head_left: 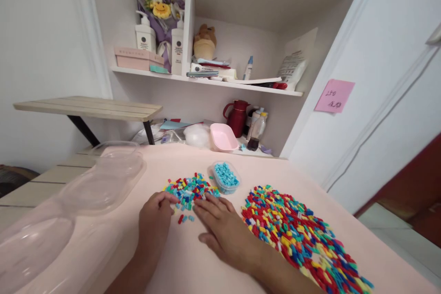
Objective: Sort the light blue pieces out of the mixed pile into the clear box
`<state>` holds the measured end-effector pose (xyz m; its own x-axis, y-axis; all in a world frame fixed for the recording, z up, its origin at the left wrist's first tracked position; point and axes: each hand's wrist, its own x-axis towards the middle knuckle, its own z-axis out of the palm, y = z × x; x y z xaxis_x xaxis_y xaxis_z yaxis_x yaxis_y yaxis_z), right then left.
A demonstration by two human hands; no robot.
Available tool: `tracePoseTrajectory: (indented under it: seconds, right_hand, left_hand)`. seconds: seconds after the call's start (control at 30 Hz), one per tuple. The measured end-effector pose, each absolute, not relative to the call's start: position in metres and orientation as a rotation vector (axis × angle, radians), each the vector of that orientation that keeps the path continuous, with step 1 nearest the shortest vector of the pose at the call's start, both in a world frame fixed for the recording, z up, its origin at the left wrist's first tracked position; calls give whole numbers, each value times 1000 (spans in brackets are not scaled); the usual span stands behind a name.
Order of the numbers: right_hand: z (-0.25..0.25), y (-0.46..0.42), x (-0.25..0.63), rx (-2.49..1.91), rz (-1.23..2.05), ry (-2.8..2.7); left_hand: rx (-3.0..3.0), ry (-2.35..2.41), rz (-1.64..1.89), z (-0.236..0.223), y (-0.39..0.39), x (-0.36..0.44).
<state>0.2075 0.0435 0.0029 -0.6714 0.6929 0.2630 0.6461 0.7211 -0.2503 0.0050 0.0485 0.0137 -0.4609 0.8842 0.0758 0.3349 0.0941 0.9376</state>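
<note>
1. Clear plastic tub [230,190]: filled with light-blue plastic pieces [225,174].
2. Still mixed: small multicoloured plastic pile [193,188] beside it, larger multicoloured heap [292,229] rightward.
3. Left hand [155,213] curled at small pile, hold unclear; right hand [223,225] flat, holding nothing visible.

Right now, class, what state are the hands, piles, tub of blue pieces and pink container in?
Left hand: partly curled
Right hand: open, fingers extended
Smaller pile: loose, mixed colours
Larger pile: spread out, mixed colours
Clear tub: uncovered, holding blue pieces
Pink container: uncovered
</note>
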Motion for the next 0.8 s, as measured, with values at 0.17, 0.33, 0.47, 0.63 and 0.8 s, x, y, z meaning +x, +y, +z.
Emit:
tracePoseTrajectory:
  seconds: [0.17,0.33,0.47,0.63,0.8]
  right_hand:
    - [11,43,214,-1107,193,-2608]
    - [32,37,223,-1281,125,-2627]
    - [33,39,228,-1292,125,-2527]
    - [22,48,232,-1314,157,-2381]
    - [23,49,227,-1421,168,-2440]
  left_hand:
    - [1263,1863,1354,11,50,5]
    - [1279,1789,1319,3,51,8]
    - [1303,1613,1236,3,49,13]
    - [1235,1534,1180,5,49,17]
    - [1185,1430,1154,4,51,19]
